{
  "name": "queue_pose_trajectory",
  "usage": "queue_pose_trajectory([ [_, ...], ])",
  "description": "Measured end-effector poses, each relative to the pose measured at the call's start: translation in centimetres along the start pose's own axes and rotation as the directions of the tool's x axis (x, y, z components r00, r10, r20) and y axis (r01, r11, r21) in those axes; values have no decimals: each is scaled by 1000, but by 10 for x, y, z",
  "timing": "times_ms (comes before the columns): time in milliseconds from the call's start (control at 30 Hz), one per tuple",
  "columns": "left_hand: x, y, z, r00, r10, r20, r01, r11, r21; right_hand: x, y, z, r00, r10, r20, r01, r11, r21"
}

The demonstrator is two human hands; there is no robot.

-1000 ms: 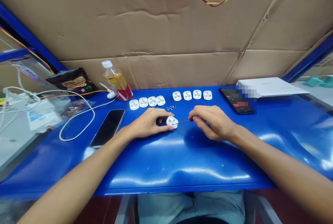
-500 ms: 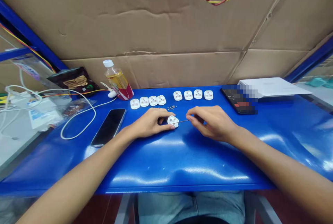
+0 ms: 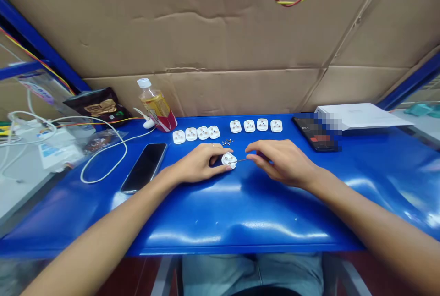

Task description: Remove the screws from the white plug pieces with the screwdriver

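Note:
My left hand (image 3: pixel 202 163) grips a white plug housing (image 3: pixel 228 159) between thumb and fingers, near the middle of the blue table. Metal pieces show in its face. A thin dark rod (image 3: pixel 239 161) reaches from the housing to my right hand (image 3: pixel 275 161), which pinches its outer end; what kind of tool it is I cannot make out. Just beyond the housing lie several tiny copper-coloured screws (image 3: pixel 227 142). Behind them, similar white plug housings (image 3: pixel 213 132) stand in a left group and a right group (image 3: pixel 249 125), with metal bits inside.
To the left lie a phone (image 3: pixel 144 167) and a looped white cable (image 3: pixel 103 181); a drink bottle (image 3: pixel 157 106) stands behind. At the right back are another phone (image 3: pixel 318 135) and a white box (image 3: pixel 360 115). Cardboard (image 3: pixel 213 25) closes off the back.
The fingertips of my right hand have parted slightly at the rod's end, and the rod's visible side looks greyer. My left hand and the housing stay in place.

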State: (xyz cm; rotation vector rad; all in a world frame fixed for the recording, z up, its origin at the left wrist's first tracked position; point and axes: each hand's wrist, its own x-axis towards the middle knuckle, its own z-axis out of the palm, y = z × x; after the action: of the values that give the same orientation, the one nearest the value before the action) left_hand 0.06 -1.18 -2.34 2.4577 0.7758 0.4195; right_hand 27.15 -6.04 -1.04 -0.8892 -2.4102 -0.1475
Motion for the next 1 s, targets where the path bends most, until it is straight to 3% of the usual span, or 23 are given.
queue_pose_trajectory([
  [133, 0, 1, -1, 1000, -8, 6, 8, 1000, -8, 2, -3, -1, 999, 36, 16, -37, 995, 89],
  [267, 1, 1, -1, 1000, -16, 17, 17, 1000, -25, 3, -4, -5, 1000, -15, 18, 12, 989, 144],
  [367, 1, 0, -1, 1000, -17, 25, 17, 1000, -25, 2, -3, -7, 997, -69, 40, 64, 991, 116],
  [500, 0, 0, -1, 1000, -15, 18, 15, 1000, -24, 1, 0, -5, 998, -31, 61, 29, 999, 18],
  [733, 1, 0, 0, 1000, -7, 22, 7, 999, -35, 2, -7, -2, 998, -53, -38, 54, 998, 20],
  [1000, 0, 1, -1, 999, -39, 29, 40, 999, -34, -1, -5, -3, 997, -69, -42, 65, 995, -81],
])
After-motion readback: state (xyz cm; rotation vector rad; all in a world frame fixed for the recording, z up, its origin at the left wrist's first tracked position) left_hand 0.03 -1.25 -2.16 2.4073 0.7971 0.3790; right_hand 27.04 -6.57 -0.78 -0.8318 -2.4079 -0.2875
